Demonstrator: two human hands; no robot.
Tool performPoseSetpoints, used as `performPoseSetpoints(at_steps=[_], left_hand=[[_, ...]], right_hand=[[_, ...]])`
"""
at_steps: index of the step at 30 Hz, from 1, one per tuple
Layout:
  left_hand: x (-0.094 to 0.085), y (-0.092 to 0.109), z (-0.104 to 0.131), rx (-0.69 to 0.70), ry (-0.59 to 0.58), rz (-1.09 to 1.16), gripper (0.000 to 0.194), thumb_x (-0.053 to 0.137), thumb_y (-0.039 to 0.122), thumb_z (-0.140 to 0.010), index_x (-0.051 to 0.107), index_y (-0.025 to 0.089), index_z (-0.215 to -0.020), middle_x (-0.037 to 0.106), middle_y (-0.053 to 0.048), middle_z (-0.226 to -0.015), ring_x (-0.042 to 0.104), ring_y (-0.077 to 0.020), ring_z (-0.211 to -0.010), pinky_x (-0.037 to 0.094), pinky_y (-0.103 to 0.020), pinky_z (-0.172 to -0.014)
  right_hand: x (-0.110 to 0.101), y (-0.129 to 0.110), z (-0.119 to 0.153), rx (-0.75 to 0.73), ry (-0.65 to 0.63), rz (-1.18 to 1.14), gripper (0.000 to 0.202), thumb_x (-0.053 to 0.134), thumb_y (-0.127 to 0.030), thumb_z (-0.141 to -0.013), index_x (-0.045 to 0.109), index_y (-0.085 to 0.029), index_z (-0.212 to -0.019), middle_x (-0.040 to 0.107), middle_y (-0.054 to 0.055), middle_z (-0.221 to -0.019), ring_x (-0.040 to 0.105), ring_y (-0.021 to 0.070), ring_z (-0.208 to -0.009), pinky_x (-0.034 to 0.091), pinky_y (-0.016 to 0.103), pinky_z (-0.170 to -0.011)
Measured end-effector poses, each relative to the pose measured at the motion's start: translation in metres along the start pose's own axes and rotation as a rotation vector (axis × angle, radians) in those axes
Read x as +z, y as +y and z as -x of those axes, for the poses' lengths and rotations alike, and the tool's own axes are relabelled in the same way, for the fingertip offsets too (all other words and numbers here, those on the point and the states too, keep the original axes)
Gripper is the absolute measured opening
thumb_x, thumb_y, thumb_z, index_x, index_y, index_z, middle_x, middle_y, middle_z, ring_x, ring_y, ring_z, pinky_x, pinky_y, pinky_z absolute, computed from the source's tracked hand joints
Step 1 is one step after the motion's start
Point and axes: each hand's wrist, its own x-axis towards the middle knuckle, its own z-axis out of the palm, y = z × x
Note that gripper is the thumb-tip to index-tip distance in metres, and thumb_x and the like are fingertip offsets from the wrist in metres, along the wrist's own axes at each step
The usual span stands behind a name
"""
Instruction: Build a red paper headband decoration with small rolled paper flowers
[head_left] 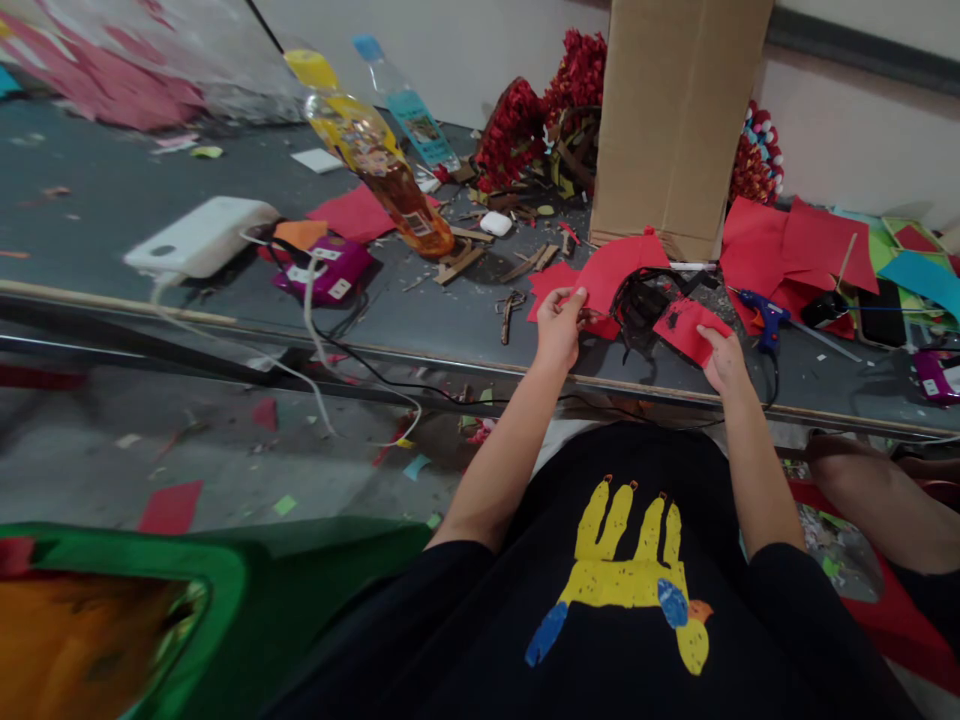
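My left hand (pixel 559 330) pinches the lower left edge of a curved red sheet (pixel 619 262), felt or paper, over the table's front edge. Between thumb and fingers of my right hand (pixel 724 360) is a smaller red piece (pixel 686 325) with dark smudges on it. A tangled black thing (pixel 641 308) lies between the two pieces; its kind is not clear. More red sheet (pixel 550 284) shows under and behind my left hand. To the right of the smaller piece lies a blue glue gun (pixel 768 312), its cord hanging over the table edge.
A tall cardboard piece (pixel 664 130) stands behind my hands. Red sheets (pixel 799 240) and a dark phone (pixel 881 312) lie right. Leftward are a tea bottle (pixel 390 170), a water bottle (pixel 412 110), a purple power strip (pixel 330 272) and a white power bank (pixel 206 235). Another person's leg (pixel 877 490) is at right.
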Motion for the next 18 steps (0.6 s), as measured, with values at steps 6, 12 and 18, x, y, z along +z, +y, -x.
performPoseSetpoints(at_steps=[6, 12, 18], left_hand=[[0.0010, 0.0016, 0.0013, -0.014, 0.009, 0.000, 0.034, 0.077, 0.030, -0.066, 0.046, 0.020, -0.076, 0.056, 0.009, -0.053, 0.060, -0.0086, -0.044, 0.044, -0.017, -0.046], [0.0007, 0.0012, 0.0013, -0.014, 0.006, 0.000, 0.034, 0.077, 0.030, -0.066, 0.046, 0.020, -0.076, 0.055, 0.009, -0.052, 0.061, -0.0089, -0.046, 0.044, -0.016, -0.048], [0.0005, 0.0014, 0.0013, -0.011, 0.000, 0.001, 0.034, 0.076, 0.029, -0.066, 0.046, 0.020, -0.076, 0.056, 0.009, -0.052, 0.060, -0.0085, -0.045, 0.043, -0.016, -0.047]], right_hand=[[0.0014, -0.0022, 0.0014, 0.001, -0.012, 0.012, 0.025, 0.071, -0.021, -0.057, 0.070, -0.024, -0.082, 0.076, -0.004, -0.088, 0.069, 0.0189, -0.097, 0.050, 0.039, -0.098], [0.0023, -0.0034, 0.0026, -0.009, -0.027, 0.032, 0.024, 0.072, -0.021, -0.057, 0.069, -0.026, -0.081, 0.076, -0.004, -0.088, 0.069, 0.0183, -0.095, 0.049, 0.038, -0.099], [0.0025, -0.0027, 0.0027, -0.005, -0.017, 0.010, 0.026, 0.073, -0.022, -0.056, 0.070, -0.025, -0.082, 0.076, -0.004, -0.088, 0.070, 0.0181, -0.093, 0.051, 0.039, -0.097]])
